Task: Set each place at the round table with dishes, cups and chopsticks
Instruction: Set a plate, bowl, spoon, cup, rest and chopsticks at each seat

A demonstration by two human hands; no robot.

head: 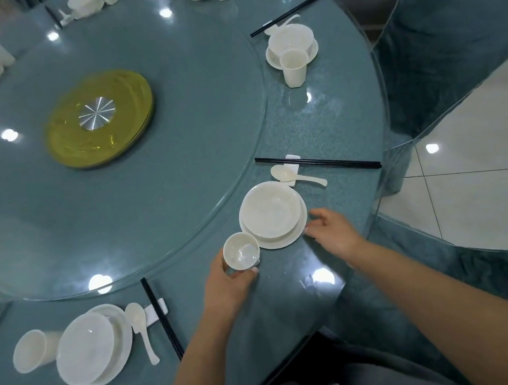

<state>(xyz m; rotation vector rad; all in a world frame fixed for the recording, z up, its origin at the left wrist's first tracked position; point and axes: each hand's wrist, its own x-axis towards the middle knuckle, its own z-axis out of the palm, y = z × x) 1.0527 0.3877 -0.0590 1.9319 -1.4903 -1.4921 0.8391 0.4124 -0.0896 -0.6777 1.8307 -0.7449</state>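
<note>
White cup [241, 251] stands upright, touching the plate [298, 226] that carries a white bowl [271, 211].

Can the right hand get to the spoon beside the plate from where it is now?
Probably yes: the right hand is open at the plate's edge, and the spoon lies just beyond with nothing between.

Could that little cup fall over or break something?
Maybe. The left hand holds the cup right beside the plate, so it might knock the rim and chip. The right hand is at the plate's edge; a nudge could slide the bowl on it. The glass table looks slick, so things may skid.
</note>
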